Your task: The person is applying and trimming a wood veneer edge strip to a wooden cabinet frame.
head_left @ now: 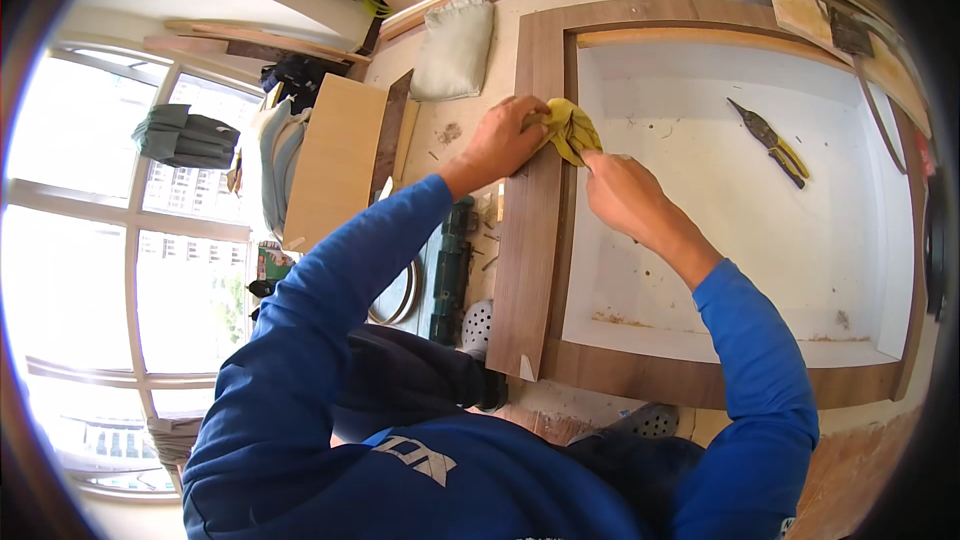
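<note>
A crumpled yellow cloth (572, 130) is bunched over the left board of a wood-grain frame (532, 230). My left hand (503, 140) has its fingers closed on the cloth's left side, at the board's outer edge. From the right, my right hand (625, 192) grips the cloth's lower right end, its fingers curled and partly hidden. The frame surrounds a shallow white recess (690, 200) with sawdust and specks on its bottom. Inside the recess, towards the right, lies a pair of snips (770, 143) with yellow-and-black handles.
A pale cushion-like bag (453, 47) lies beyond the frame's left corner. Left of my arm are a light wooden panel (337, 160) and a dark green case (452, 270). Loose boards (812, 20) rest on the far right corner. Windows (190, 290) line the left side.
</note>
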### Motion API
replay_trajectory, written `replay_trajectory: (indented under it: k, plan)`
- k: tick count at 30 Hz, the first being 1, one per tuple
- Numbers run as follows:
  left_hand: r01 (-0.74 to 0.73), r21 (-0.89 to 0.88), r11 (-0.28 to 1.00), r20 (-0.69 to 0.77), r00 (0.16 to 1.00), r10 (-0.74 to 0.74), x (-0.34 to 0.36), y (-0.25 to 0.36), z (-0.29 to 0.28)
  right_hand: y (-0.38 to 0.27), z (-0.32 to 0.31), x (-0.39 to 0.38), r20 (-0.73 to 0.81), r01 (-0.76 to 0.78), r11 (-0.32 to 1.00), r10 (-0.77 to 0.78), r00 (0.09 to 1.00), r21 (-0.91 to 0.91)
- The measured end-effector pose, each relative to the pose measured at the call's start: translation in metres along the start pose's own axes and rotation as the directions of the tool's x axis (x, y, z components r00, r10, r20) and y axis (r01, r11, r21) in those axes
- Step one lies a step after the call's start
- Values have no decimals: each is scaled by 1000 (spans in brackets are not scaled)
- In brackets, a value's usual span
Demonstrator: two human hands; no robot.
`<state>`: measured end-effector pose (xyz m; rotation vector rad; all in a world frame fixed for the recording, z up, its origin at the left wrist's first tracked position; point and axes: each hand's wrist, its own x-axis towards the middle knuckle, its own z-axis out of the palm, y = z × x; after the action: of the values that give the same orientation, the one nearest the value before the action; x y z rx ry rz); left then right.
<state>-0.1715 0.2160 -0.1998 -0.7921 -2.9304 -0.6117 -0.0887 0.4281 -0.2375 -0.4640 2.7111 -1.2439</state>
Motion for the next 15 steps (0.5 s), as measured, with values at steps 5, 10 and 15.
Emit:
replay_trajectory:
  k: [5,10,15]
  plan:
    - [36,-63,997,4,999,-36,-13,15,-11,15,11,0,-75,43,997,-39,996,62]
    - [-174,-15,985,142,974,175,-41,51,-16,18,21,-1,-76,-18,998,22,997,57]
    - [-281,82,956,134,954,269,-49,62,-7,11,20,2,-128,16,1000,-16,992,-7]
